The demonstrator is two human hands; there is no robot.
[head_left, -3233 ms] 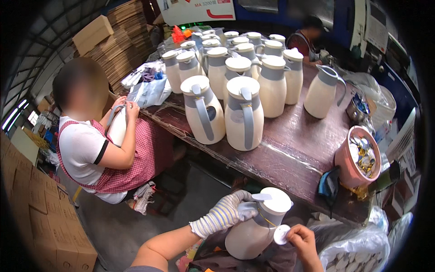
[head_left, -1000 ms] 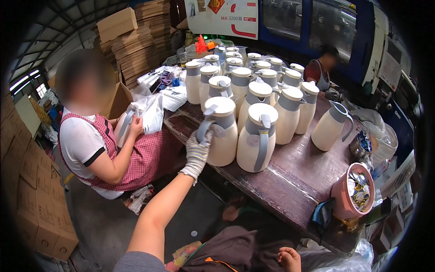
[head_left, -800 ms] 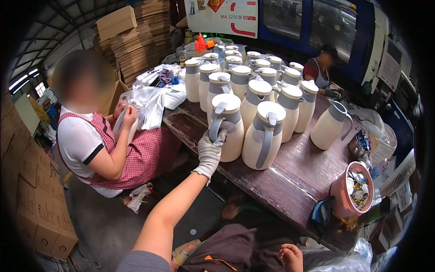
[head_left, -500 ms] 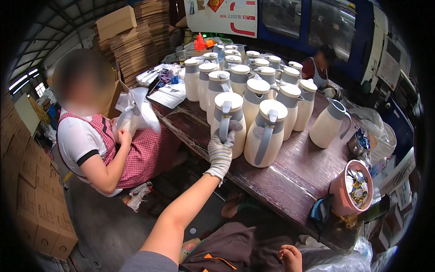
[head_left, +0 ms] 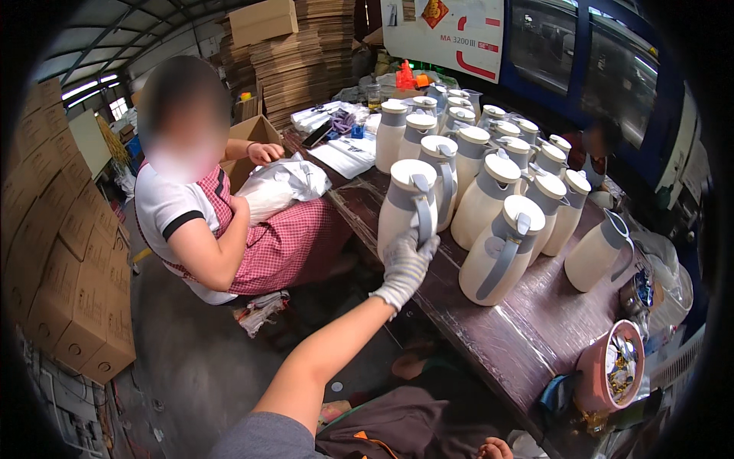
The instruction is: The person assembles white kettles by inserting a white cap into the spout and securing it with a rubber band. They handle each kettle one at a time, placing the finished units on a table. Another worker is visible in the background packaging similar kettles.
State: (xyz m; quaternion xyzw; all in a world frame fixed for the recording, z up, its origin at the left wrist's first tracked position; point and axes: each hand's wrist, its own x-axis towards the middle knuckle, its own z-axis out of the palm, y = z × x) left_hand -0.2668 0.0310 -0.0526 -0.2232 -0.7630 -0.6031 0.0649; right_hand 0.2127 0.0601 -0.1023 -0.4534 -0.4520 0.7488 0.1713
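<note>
My left hand (head_left: 409, 264), in a striped knit glove, is closed around the grey handle of a cream vacuum jug (head_left: 399, 210) with a white lid. This jug is upright at the table's near left edge; whether its base touches the table cannot be told. Beside it, to the right, stands another lidded jug (head_left: 489, 264), and several more jugs (head_left: 478, 195) are grouped behind. Bare and at the lower edge, my right hand (head_left: 495, 449) shows only curled fingers, with nothing visible in them.
At left sits a person (head_left: 191, 183) with a plastic-wrapped item (head_left: 283, 187) on the lap. The dark table (head_left: 527, 344) holds a lidless jug (head_left: 596, 256), a pink bucket (head_left: 592, 375) of small parts and white sheets (head_left: 348, 157). Stacked cartons (head_left: 69, 291) line the far left.
My left hand has moved the held jug leftward, away from the group. The view has turned left. The seated person has lowered the plastic bag to the lap, and one hand has come off it.
</note>
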